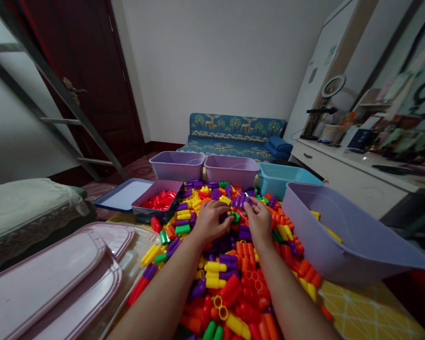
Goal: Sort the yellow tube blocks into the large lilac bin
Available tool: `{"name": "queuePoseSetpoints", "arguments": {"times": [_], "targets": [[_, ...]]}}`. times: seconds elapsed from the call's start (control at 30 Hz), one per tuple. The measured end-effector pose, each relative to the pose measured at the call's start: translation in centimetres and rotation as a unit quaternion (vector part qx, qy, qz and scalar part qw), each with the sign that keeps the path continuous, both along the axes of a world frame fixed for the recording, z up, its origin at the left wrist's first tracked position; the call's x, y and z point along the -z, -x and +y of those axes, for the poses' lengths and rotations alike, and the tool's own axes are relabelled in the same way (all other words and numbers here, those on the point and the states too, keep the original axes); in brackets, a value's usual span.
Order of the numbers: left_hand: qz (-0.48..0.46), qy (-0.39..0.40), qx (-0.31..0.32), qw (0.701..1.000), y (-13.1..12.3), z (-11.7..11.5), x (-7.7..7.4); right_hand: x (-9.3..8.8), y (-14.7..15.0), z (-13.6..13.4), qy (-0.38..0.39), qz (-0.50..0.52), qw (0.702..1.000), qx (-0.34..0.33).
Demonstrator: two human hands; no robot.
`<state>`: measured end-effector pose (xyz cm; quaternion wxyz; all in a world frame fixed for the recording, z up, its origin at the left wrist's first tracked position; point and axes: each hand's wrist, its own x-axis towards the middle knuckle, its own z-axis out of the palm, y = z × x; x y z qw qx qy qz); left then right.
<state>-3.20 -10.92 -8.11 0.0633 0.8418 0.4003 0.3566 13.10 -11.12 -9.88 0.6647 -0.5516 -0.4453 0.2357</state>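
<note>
A large heap of plastic toy building pieces (216, 267) in red, orange, yellow, green and purple lies before me; many are tube-shaped and joined in pairs or rows. My right hand (258, 221) is closed with thumb and fingertips on a purple toy piece (239, 202) near the far side of the heap. Just left of it, my left hand (210, 221) rests over the heap, fingers curved and thumb apart from them. Purple pieces lie under its palm side, and I see nothing gripped in it.
Behind the heap stand two purple bins (231, 169) and a blue bin (286, 177). A larger purple bin (340, 236) at right holds a few yellow pieces. Red pieces fill a box (158, 212) at left, near a white tray (123, 192). Pink lids (56, 269) lie front left.
</note>
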Motion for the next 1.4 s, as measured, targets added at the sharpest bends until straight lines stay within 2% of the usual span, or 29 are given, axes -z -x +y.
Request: {"name": "queuePoseSetpoints", "arguments": {"times": [0.13,0.23,0.47,0.57,0.7,0.8,0.9,1.0,1.07,1.13,1.2,1.27,1.4], "targets": [[-0.003,0.055,0.146,0.988,-0.2,-0.1,0.0,-0.1,-0.3,0.1,-0.014,0.1,0.995,-0.002],[-0.009,0.075,0.195,0.978,-0.3,0.0,0.0,-0.2,-0.4,0.2,-0.014,0.133,0.991,-0.003],[0.08,0.058,0.165,0.981,-0.8,0.2,0.0,0.2,0.2,0.1,-0.004,0.085,0.996,-0.032],[0.084,0.061,0.15,0.983,-1.1,0.1,0.1,0.1,0.5,0.0,0.009,0.062,0.996,-0.057],[0.031,0.093,0.134,0.986,-1.3,-0.1,0.3,-0.2,0.6,-0.3,0.012,0.063,0.996,-0.059],[-0.061,0.164,0.099,0.98,-1.2,-0.2,0.3,-0.5,0.5,-0.4,-0.002,0.081,0.996,-0.042],[-0.178,0.252,0.083,0.948,-1.1,0.2,0.2,-0.6,0.4,-0.5,-0.015,0.107,0.994,-0.022],[-0.3,0.274,0.077,0.91,-0.8,0.8,0.3,-0.8,0.4,-0.6,-0.02,0.125,0.992,-0.027],[-0.385,0.279,0.079,0.876,-0.6,1.3,0.6,-1.0,0.7,-0.8,-0.025,0.137,0.988,-0.07],[-0.458,0.294,0.087,0.834,-0.4,1.7,0.9,-1.2,1.1,-1.0,-0.027,0.136,0.98,-0.141],[-0.502,0.308,0.102,0.801,-0.4,1.9,1.1,-1.3,1.5,-1.1,-0.021,0.121,0.971,-0.205],[-0.524,0.321,0.122,0.779,-0.5,1.9,1.2,-1.3,1.7,-1.2,-0.012,0.105,0.966,-0.237],[-0.536,0.349,0.142,0.755,-0.7,1.8,1.0,-1.2,1.7,-1.1,-0.003,0.078,0.969,-0.234]]}}
